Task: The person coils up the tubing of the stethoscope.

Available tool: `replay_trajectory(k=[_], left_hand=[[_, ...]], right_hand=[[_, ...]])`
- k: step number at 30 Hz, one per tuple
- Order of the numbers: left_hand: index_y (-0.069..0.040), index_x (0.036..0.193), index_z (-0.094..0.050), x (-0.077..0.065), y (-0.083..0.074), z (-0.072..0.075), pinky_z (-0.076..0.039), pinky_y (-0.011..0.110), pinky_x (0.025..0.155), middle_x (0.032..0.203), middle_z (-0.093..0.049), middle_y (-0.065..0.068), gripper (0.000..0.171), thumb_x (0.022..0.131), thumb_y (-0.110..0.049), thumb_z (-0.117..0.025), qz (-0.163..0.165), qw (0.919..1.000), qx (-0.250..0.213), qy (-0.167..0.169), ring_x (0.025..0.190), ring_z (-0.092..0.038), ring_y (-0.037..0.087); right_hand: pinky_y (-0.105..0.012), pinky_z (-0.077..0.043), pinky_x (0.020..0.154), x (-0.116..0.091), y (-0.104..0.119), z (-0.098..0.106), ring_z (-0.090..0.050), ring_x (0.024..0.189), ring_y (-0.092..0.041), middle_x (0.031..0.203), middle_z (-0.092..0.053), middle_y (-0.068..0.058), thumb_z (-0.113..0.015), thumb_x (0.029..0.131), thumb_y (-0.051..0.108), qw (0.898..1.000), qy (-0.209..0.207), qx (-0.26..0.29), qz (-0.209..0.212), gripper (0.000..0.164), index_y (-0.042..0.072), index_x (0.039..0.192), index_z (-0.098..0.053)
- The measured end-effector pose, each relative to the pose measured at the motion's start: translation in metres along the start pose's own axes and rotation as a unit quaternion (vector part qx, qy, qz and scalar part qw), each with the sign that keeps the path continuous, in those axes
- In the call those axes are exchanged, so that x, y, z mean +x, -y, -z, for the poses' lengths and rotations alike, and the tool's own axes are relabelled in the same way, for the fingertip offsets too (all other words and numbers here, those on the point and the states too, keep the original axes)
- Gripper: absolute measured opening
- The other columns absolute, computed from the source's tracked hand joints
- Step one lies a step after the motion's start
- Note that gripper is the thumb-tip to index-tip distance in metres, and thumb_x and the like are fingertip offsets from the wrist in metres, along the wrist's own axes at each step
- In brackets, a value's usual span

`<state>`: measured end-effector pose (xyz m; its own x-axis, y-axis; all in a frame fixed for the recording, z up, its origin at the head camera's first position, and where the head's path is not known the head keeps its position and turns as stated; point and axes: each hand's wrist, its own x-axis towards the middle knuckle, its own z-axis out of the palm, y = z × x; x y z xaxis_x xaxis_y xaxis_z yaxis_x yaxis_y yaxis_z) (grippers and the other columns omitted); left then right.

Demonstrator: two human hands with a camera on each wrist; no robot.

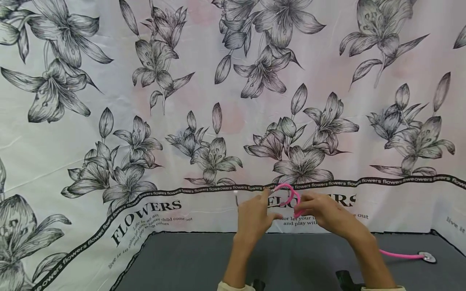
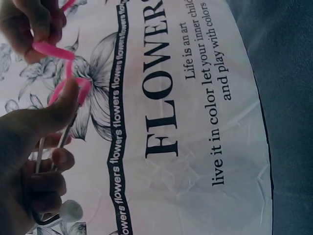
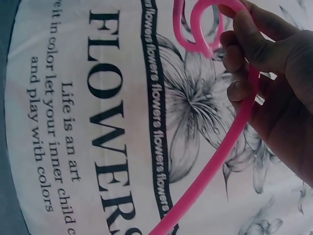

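Observation:
Both hands hold a stethoscope with pink tubing (image 3: 205, 169) above the printed cloth. My left hand (image 1: 253, 218) grips its metal ear tubes (image 2: 63, 134), with the thumb lying over the pink fork. One pale eartip (image 2: 71, 211) sticks out below the curled fingers in the left wrist view. To the right, my right hand (image 1: 327, 212) pinches the tubing between thumb and fingers, and the pink tube bends in a loop near it. From this grip the tube runs behind the right forearm to the round chestpiece (image 1: 427, 257), which lies at the right over the dark grey surface.
A white and pinkish cloth (image 1: 204, 202) with lily drawings and lettering covers the far part. Its dark edge borders a dark grey surface (image 1: 182, 258) nearest the body. Black wrist gear (image 1: 344, 279) shows by the right forearm.

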<state>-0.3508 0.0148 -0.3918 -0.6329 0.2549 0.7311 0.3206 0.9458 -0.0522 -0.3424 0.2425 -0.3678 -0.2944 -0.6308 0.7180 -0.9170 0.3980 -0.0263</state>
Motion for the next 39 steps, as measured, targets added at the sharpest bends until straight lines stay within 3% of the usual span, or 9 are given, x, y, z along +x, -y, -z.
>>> replay_trajectory(k=[3,5,12,15,21,27,32,36,39], left_hand=[[-0.019,0.14,-0.062,0.002,-0.005,0.005,-0.027,0.019,0.045,0.079,-0.072,-0.003,0.095,0.067,-0.077,-0.081,-0.008,0.9982,-0.013,0.057,0.046,-0.038,0.006],[-0.018,0.14,-0.062,0.002,-0.008,0.006,-0.028,0.019,0.045,0.078,-0.071,-0.003,0.098,0.067,-0.081,-0.078,-0.016,0.9968,-0.028,0.073,0.046,-0.038,0.006],[-0.02,0.128,-0.067,-0.006,-0.017,0.0,-0.037,0.018,0.048,0.082,-0.077,-0.006,0.067,0.087,-0.072,-0.069,-0.036,0.9972,-0.035,0.055,0.054,-0.058,0.006],[-0.019,0.13,-0.068,-0.005,-0.018,0.002,-0.036,0.018,0.048,0.084,-0.077,-0.006,0.058,0.093,-0.065,-0.068,-0.041,0.9969,-0.033,0.058,0.055,-0.058,0.006],[-0.019,0.132,-0.067,-0.001,-0.02,0.006,-0.026,0.018,0.046,0.073,-0.07,-0.006,0.044,0.097,-0.045,-0.072,-0.056,0.9951,-0.04,0.07,0.051,-0.04,0.005],[-0.018,0.127,-0.07,-0.004,-0.018,0.006,-0.044,0.019,0.054,0.093,-0.08,-0.006,0.032,0.096,-0.028,-0.072,-0.052,0.9948,-0.06,0.064,0.066,-0.063,0.006],[-0.019,0.131,-0.068,-0.003,-0.017,0.009,-0.05,0.021,0.061,0.1,-0.08,-0.005,0.032,0.099,-0.026,-0.068,-0.03,0.9885,-0.112,0.096,0.076,-0.07,0.01],[-0.019,0.134,-0.067,0.0,-0.016,0.012,-0.047,0.02,0.059,0.101,-0.079,-0.005,0.034,0.1,-0.023,-0.065,-0.022,0.9842,-0.13,0.118,0.07,-0.064,0.009],[-0.016,0.132,-0.068,0.0,-0.015,0.013,-0.041,0.019,0.055,0.091,-0.077,-0.003,0.036,0.097,-0.017,-0.065,-0.018,0.9832,-0.136,0.121,0.062,-0.052,0.007]], right_hand=[[-0.017,-0.051,0.066,0.005,0.0,-0.008,-0.058,0.077,-0.005,0.087,-0.059,0.006,-0.08,0.072,-0.019,1.0,-0.018,-0.022,0.011,0.04,0.013,0.095,-0.08],[-0.019,-0.051,0.066,0.007,0.001,-0.012,-0.056,0.077,-0.005,0.087,-0.059,0.007,-0.081,0.072,-0.018,0.999,-0.027,-0.04,0.007,0.04,0.015,0.096,-0.08],[-0.02,-0.05,0.064,0.011,0.007,-0.026,-0.051,0.076,-0.004,0.086,-0.059,0.006,-0.084,0.067,-0.02,0.991,-0.062,-0.115,-0.016,0.047,0.018,0.094,-0.08],[-0.021,-0.051,0.064,0.011,0.009,-0.025,-0.053,0.076,-0.004,0.087,-0.06,0.006,-0.086,0.068,-0.016,0.989,-0.062,-0.127,-0.035,0.044,0.019,0.096,-0.08],[-0.019,-0.042,0.062,0.014,0.012,-0.023,-0.042,0.073,0.0,0.083,-0.054,0.011,-0.086,0.073,-0.008,0.989,-0.04,-0.122,-0.077,0.045,0.022,0.106,-0.083],[-0.016,-0.042,0.062,0.014,0.014,-0.025,-0.041,0.074,0.004,0.081,-0.055,0.012,-0.088,0.073,0.001,0.993,-0.033,-0.093,-0.06,0.037,0.019,0.105,-0.084],[-0.017,-0.044,0.062,0.015,0.014,-0.026,-0.045,0.075,0.003,0.083,-0.06,0.009,-0.086,0.076,0.001,0.994,-0.041,-0.086,-0.055,0.033,0.014,0.107,-0.083],[-0.018,-0.045,0.063,0.016,0.014,-0.025,-0.046,0.076,0.002,0.085,-0.061,0.009,-0.084,0.078,0.0,0.995,-0.04,-0.072,-0.061,0.033,0.012,0.109,-0.082],[-0.019,-0.047,0.065,0.016,0.013,-0.025,-0.048,0.078,0.003,0.088,-0.063,0.009,-0.082,0.082,0.0,0.996,-0.016,-0.053,-0.066,0.033,0.011,0.113,-0.081]])
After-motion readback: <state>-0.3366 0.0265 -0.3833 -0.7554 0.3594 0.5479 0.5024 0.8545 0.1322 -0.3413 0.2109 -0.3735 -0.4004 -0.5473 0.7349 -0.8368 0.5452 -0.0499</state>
